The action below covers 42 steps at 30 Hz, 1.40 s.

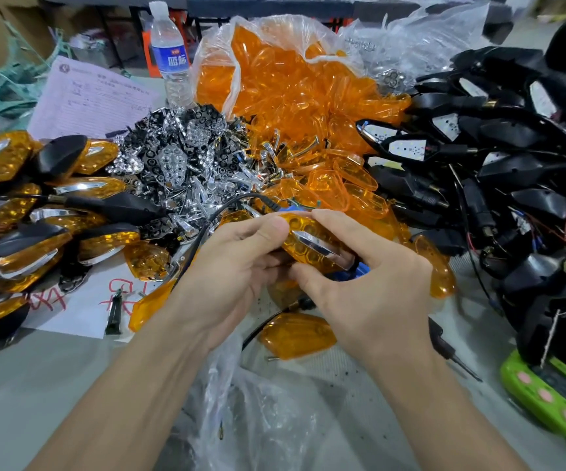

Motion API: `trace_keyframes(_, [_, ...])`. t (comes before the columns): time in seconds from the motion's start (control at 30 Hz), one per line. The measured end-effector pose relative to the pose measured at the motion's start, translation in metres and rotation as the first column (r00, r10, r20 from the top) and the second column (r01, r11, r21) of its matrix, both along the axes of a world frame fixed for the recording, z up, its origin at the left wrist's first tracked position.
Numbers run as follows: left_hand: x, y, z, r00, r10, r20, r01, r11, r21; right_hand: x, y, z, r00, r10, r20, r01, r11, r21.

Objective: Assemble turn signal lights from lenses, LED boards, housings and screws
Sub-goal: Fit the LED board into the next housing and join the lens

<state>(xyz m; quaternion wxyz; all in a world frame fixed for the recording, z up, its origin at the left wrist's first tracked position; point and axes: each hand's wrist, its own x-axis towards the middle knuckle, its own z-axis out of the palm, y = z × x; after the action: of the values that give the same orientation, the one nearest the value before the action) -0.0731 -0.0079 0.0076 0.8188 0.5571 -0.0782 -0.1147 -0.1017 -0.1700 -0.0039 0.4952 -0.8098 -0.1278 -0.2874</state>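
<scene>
Midway: lens [308, 243] is gripped by left hand [237, 270] and right hand [373, 287].
Finished lights [19, 215] are piled at 9 o'clock; housings [499, 171] unused at 3.

Amber-lensed turn signal [312, 241] with chrome strip, tilted, gripped above the table.

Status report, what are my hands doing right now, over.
Left hand and right hand both grip one amber turn signal. Chrome trim sits on its lens. Loose amber lens and plastic bag lie beneath.
</scene>
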Motion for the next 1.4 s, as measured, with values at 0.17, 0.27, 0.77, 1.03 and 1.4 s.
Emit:
trace_keyframes(0.17, [0.000, 0.000, -0.001, 0.999, 0.037, -0.010, -0.038, 0.999, -0.017, -0.002, 0.003, 0.002, 0.999, 0.047, 0.011, -0.047, 0.998, 0.028])
trace_keyframes(0.27, [-0.001, -0.002, 0.001, 0.999, 0.039, -0.006, -0.039, 0.999, -0.016, -0.003, 0.004, 0.002, 1.000, 0.011, 0.026, -0.013, 0.998, 0.069])
trace_keyframes(0.77, [0.003, 0.003, -0.002, 0.995, -0.097, -0.034, 0.093, 0.990, -0.111, 0.010, -0.008, 0.008, 0.966, 0.176, -0.188, -0.156, 0.981, 0.118])
trace_keyframes(1.03, [0.000, 0.003, 0.001, 0.991, -0.132, 0.019, 0.134, 0.984, -0.121, 0.008, -0.005, 0.004, 0.966, 0.232, -0.112, -0.208, 0.959, 0.193])
trace_keyframes(1.4, [-0.009, -0.006, 0.001, 0.948, 0.089, 0.306, -0.133, 0.983, 0.126, 0.019, -0.014, 0.002, 0.933, 0.349, -0.090, -0.308, 0.902, 0.302])
